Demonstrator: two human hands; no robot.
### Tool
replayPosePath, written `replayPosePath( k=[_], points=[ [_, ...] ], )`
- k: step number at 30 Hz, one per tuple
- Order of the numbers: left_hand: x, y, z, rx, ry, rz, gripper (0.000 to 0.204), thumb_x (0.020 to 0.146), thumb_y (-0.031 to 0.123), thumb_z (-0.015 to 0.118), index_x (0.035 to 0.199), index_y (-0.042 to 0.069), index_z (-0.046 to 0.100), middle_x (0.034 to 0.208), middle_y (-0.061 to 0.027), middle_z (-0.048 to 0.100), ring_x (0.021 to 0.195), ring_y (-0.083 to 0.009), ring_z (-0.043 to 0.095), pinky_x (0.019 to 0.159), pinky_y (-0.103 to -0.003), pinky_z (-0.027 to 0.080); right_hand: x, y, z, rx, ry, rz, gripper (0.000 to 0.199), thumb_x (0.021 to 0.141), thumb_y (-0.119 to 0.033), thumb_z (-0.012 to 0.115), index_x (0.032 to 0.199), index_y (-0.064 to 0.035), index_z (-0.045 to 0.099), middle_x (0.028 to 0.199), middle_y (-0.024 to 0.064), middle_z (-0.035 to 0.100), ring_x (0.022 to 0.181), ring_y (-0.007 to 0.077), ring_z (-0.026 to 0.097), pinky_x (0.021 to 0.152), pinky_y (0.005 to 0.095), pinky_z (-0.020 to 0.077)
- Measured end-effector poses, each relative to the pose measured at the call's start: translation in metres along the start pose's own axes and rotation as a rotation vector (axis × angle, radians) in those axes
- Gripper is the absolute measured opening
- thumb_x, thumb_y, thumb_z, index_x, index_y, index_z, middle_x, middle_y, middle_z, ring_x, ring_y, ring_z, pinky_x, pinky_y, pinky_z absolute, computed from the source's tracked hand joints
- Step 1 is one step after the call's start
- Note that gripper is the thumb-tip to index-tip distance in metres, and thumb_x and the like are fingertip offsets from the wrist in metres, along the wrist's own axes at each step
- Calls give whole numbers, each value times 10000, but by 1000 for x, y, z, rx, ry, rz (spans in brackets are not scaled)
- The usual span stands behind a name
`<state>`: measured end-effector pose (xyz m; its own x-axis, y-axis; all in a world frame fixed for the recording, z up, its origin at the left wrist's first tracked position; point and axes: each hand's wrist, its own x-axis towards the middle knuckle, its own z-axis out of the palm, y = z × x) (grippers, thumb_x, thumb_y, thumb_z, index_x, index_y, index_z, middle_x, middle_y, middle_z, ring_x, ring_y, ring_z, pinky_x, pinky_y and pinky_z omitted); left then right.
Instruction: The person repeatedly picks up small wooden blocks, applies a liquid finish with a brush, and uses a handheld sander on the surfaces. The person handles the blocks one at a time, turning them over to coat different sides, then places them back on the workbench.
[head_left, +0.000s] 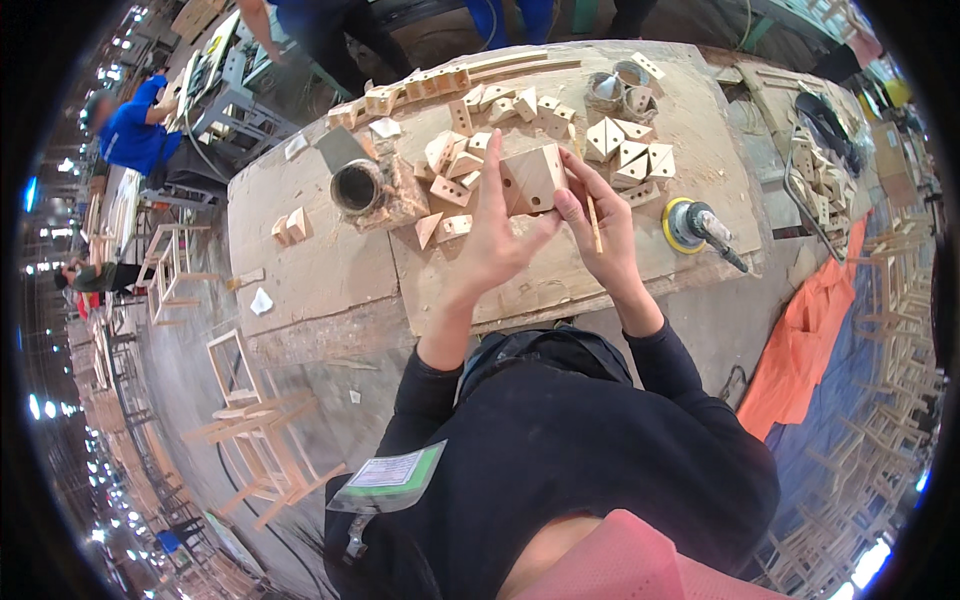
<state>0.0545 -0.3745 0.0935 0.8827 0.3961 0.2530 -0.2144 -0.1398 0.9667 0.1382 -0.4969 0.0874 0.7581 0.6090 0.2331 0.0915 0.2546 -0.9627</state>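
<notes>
Above the bench, a pale wooden block (532, 180) with drilled holes is held between my two hands. My left hand (488, 245) grips it from the left, index finger stretched up along its side and thumb below. At its right edge, the fingers and thumb of my right hand (608, 240) close on the block. A thin yellowish stick (596, 222) is tucked in that same hand, pointing down. Behind and around the hands lie several drilled wedge-shaped blocks (632, 160). The block's underside is partly hidden by my fingers.
On the dusty workbench (320, 280) are a round sander (690, 225) at the right, a dark-mouthed pot (357, 187) at the left, and several cups (605, 90) at the back. Wooden chair frames (265, 450) stand on the floor. A person in blue (140, 130) sits far left.
</notes>
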Motion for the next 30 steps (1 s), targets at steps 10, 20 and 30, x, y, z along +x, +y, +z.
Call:
replayPosePath(
  k=[10,20,30],
  points=[
    [-22,-1,-32,-61,144,4,685,829,101,732,1381,-30,349,1226,-103,470,1063,-157,557,832,-280,520,-6,-3,28,120,83,68,443,908,-137,646,1292,37,513,1120,110,643,970,125,604,790,258,528],
    [-32,12,-10,-59,107,-13,700,892,134,649,1416,2,204,1339,-180,433,1198,-224,509,967,-326,449,-10,-9,34,-72,169,-24,488,833,-130,733,1256,18,540,1115,132,641,975,140,618,735,254,533],
    [-38,17,-7,-608,36,-117,535,956,184,273,1449,-12,199,1430,-159,364,1338,-263,371,1117,-418,291,-13,-7,26,-81,134,-14,459,814,-165,756,1213,-3,597,1128,119,623,1018,152,604,709,248,544]
  ],
)
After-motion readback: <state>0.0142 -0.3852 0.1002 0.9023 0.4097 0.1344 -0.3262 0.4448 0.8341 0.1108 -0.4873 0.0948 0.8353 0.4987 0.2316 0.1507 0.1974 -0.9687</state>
